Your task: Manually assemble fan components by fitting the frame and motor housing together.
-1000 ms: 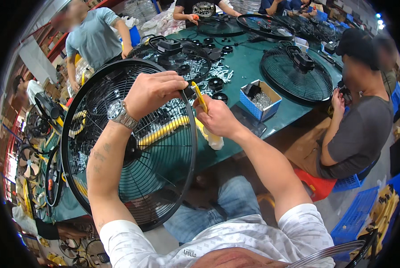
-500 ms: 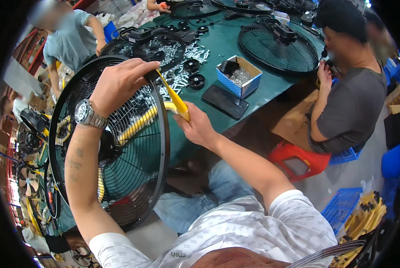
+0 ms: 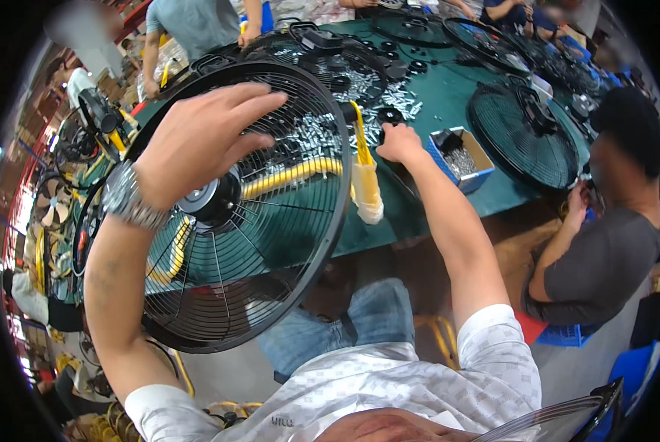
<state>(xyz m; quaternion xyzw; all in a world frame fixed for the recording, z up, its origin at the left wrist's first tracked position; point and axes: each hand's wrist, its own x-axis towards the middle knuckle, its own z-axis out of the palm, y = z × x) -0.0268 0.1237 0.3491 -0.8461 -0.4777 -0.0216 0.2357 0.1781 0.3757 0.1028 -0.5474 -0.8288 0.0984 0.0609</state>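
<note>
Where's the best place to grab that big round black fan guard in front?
Probably the thick outer rim at its lower right, coming from the person's right. It stands tilted, leaving that stretch bare, below the yellow strip; the left hand blocks the upper left. The thin inner wires look weaker.

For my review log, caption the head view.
Left hand over a black fan guard, right hand beside a round black part on a green table.

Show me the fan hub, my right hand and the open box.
Fan hub (image 3: 223, 199): head view, on its black casing.
Right hand (image 3: 402, 143): head view, back of the hand.
Open box (image 3: 477, 181): head view, blue front wall.
</note>
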